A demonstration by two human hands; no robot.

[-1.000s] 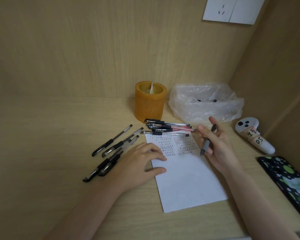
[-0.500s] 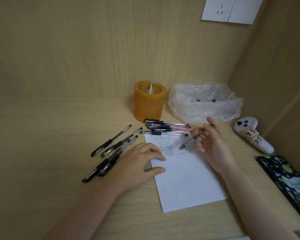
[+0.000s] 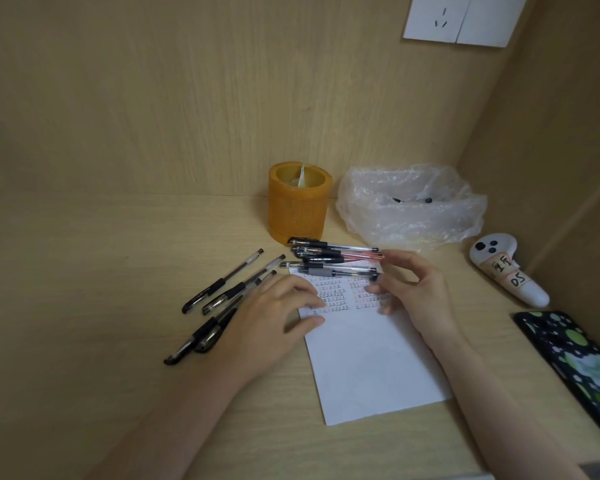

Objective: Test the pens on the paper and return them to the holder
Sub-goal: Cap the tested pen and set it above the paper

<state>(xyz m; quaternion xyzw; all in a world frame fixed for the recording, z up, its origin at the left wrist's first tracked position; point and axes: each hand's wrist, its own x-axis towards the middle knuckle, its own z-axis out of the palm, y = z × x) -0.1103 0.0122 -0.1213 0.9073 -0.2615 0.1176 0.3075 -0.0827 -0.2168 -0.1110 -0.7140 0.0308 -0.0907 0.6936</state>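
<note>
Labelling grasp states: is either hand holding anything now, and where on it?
Left hand presses the paper, holding nothing. Right hand fingertips meet the grey-grip pen at its right end; pinch or touch cannot be told.

A pale wooden desk (image 3: 84, 289) carried a white paper (image 3: 371, 362) at centre frame. A pile of pens (image 3: 333, 256) lay across its upper edge and loose pens (image 3: 222, 289) lay to its left. An orange holder (image 3: 298, 206) stood above them, with a crumpled plastic bag (image 3: 409, 209) to its right. A white controller (image 3: 506, 271) and a patterned phone (image 3: 575, 358) lay along the right edge.
</note>
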